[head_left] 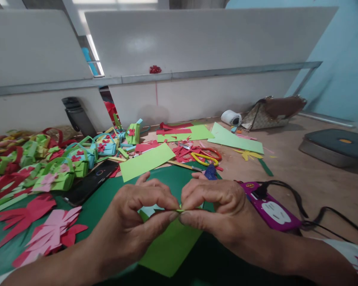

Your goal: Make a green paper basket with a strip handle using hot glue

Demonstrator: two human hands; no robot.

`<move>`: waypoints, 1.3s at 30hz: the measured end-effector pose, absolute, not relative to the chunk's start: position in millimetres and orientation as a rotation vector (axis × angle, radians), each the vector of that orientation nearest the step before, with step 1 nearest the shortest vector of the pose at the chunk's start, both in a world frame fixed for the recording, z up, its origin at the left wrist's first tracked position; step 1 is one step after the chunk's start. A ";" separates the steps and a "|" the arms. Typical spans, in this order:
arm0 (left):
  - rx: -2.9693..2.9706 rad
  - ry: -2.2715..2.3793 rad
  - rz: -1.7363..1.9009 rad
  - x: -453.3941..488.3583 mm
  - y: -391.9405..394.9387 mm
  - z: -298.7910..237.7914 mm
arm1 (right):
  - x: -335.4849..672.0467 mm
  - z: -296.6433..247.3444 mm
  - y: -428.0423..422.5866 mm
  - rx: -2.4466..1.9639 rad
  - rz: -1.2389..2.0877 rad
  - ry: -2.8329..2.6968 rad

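Note:
Both hands meet at the centre of the head view, thumb and forefinger of each pinching the edge of a green paper sheet [174, 248]. My left hand [137, 214] grips it from the left, and my right hand [217, 210] from the right, fingertips almost touching. Below the pinch the sheet hangs down over the dark green surface [107, 216]. A bit of pale blue paper [147, 209] shows behind my left fingers. Just beyond the hands lie a light green paper strip [147, 161] and yellow-and-orange-handled scissors [204, 158].
Small paper baskets [56, 174] crowd the left, near a black phone [91, 182] and pink paper cut-outs [52, 232]. To the right is a purple power strip [274, 206] with cables. A dark bottle [77, 115], a handbag [274, 113] and a dark case [337, 147] stand farther back.

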State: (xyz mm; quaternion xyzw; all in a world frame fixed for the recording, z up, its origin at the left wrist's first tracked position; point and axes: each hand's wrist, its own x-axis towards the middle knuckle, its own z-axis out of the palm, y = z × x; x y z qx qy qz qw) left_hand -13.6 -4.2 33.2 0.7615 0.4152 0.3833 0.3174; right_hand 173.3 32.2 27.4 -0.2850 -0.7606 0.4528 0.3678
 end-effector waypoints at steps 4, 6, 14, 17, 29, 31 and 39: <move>1.964 1.063 1.063 -12.2 -4.6 32.8 | 171.9 28.2 31.5 -0.735 1.207 -1.926; 1.944 1.070 1.066 -12.4 -4.3 33.7 | 171.6 27.9 31.2 -0.734 1.228 -1.913; 1.873 1.124 1.029 -12.4 -4.1 34.7 | 170.6 26.0 32.5 -0.701 1.100 -1.880; 1.863 1.209 0.972 -11.1 -3.6 34.1 | 169.9 26.2 33.0 -0.733 0.999 -1.971; 1.946 1.240 0.972 -9.9 -3.2 36.7 | 173.5 23.1 33.2 -0.803 0.839 -2.103; 1.984 1.261 0.958 -9.3 -2.6 36.2 | 173.2 21.5 33.8 -0.816 0.823 -2.112; 2.044 1.193 1.031 -6.2 -1.6 31.3 | 173.0 22.0 34.8 -0.735 0.672 -2.177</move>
